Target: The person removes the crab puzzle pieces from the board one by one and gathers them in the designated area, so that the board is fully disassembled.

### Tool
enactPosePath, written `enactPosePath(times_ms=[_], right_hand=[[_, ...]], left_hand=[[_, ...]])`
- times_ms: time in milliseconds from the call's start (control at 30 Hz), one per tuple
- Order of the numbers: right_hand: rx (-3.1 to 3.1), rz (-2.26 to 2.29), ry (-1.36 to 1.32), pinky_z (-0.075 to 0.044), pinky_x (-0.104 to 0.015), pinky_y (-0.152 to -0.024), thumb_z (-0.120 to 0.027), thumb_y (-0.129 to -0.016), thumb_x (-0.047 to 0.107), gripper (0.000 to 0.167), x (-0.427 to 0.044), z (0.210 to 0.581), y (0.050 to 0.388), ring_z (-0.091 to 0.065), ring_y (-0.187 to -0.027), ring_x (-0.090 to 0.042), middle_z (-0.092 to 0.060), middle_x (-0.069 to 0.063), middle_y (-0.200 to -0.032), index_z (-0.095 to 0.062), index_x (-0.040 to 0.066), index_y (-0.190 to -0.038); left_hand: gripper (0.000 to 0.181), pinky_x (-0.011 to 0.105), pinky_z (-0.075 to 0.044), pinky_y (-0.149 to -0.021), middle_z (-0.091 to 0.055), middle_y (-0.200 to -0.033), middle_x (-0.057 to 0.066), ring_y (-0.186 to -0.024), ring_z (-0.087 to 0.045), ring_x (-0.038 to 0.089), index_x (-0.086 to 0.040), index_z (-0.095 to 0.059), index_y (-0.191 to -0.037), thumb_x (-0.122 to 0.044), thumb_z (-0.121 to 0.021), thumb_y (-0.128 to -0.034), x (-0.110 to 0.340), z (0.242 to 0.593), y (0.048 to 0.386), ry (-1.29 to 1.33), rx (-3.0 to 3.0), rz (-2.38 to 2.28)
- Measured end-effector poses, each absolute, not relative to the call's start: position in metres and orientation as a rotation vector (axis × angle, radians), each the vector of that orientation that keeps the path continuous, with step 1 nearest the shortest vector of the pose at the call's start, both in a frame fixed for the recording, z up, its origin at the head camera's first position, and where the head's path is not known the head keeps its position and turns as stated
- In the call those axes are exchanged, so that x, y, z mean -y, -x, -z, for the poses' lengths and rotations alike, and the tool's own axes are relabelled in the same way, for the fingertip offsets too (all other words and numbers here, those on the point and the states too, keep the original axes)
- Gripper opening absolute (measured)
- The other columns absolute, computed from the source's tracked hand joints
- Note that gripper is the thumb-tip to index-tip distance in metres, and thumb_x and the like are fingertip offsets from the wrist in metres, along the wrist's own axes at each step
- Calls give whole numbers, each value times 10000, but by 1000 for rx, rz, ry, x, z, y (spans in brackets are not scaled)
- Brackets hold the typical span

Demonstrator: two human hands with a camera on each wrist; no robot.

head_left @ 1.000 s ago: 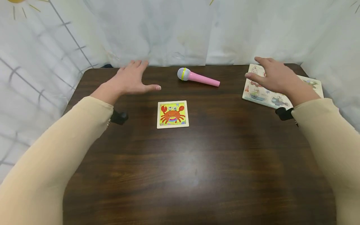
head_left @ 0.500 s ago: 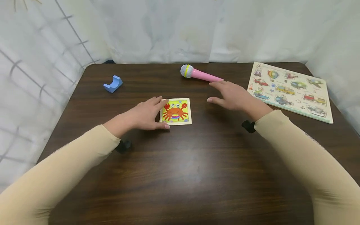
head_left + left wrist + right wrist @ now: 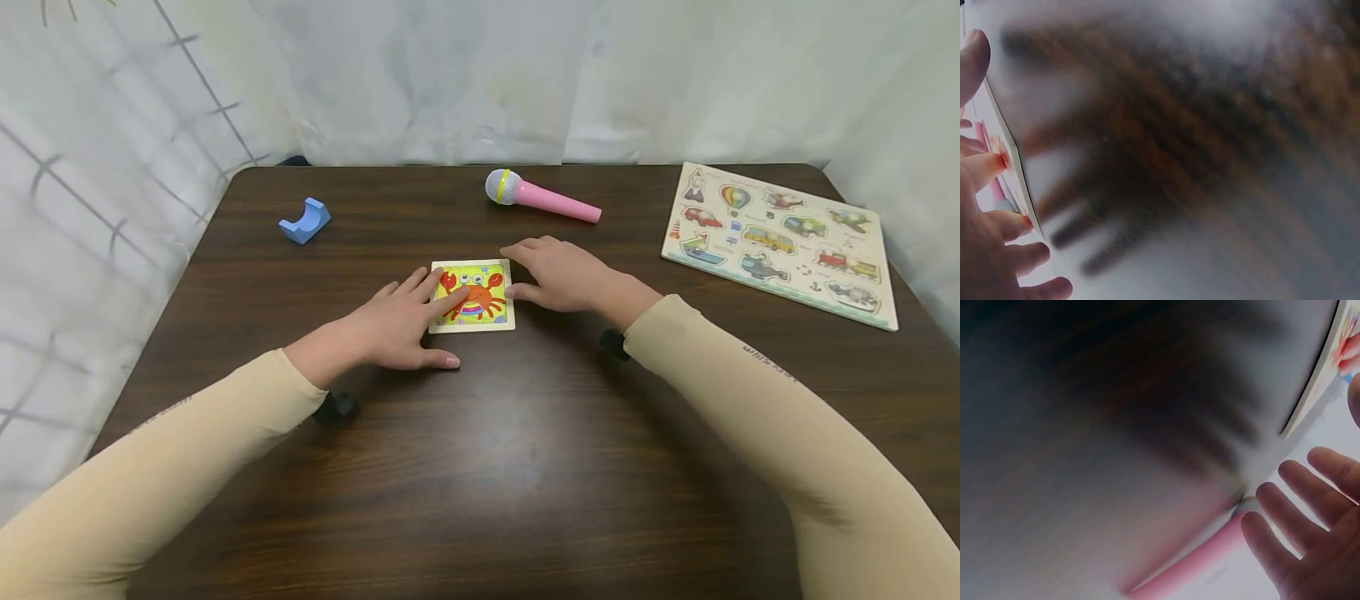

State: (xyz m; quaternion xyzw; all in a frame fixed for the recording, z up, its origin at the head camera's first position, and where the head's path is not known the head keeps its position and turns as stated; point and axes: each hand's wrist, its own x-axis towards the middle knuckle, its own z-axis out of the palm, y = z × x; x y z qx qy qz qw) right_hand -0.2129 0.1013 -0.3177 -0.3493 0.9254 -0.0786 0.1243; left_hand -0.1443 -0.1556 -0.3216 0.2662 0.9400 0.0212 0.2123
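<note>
A small square puzzle point(image 3: 487, 315) with a red crab on yellow lies flat on the dark wooden table. My left hand point(image 3: 386, 329) reaches over its left side with spread, straight fingers. In the left wrist view, two fingertips point(image 3: 1022, 222) rest on the puzzle's face, while the thumb stays off it. At the right edge of the puzzle is my right hand point(image 3: 573, 279), its fingers extended and holding nothing. The right wrist view shows those fingers point(image 3: 1266, 540) apart from the puzzle's pale frame point(image 3: 1300, 415).
A pink toy microphone point(image 3: 555, 202) lies behind the puzzle. A blue block point(image 3: 306, 222) with a curved notch sits at the back left. At the back right lies a large vehicle picture board point(image 3: 787, 250). White curtains point(image 3: 450, 83) enclose the table's far side.
Both hands have come in from the table's far sides toward the crab puzzle. Left fingers now touch it. The blue block and the whole vehicle board have come into sight.
</note>
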Motion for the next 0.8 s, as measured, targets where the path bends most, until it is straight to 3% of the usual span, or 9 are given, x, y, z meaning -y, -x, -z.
enactPosePath(times_ms=[233, 467, 800], right_hand=[[-2637, 198, 1136, -381, -472, -1186, -644, -1006, 390, 606, -64, 321, 215, -483, -1404, -334, -535, -126, -1509, -490, 96, -1512], [-2629, 200, 1267, -435, -431, -1122, -651, -1011, 256, 419, -41, 325, 221, -524, -1274, -332, -597, -124, -1358, -627, 116, -1405], [-2608, 326, 1165, -432, -407, -1096, -655, -996, 154, 364, -25, 322, 224, -500, -1228, -324, -605, -133, -1324, -661, 83, -1354]], left_hand=[[969, 705, -211, -1190, -12, -1711, 246, -1579, -43, 472, -315, -154, -1651, -658, -653, -895, 160, 321, 144, -710, -2611, -75], [940, 702, -250, -1176, -41, -1708, 249, -1576, -92, 470, -343, -170, -1644, -650, -656, -900, 157, 321, 144, -696, -2622, -58], [940, 709, -224, -1181, -12, -1713, 238, -1580, -76, 464, -353, -175, -1638, -643, -666, -892, 152, 314, 146, -638, -2580, -25]])
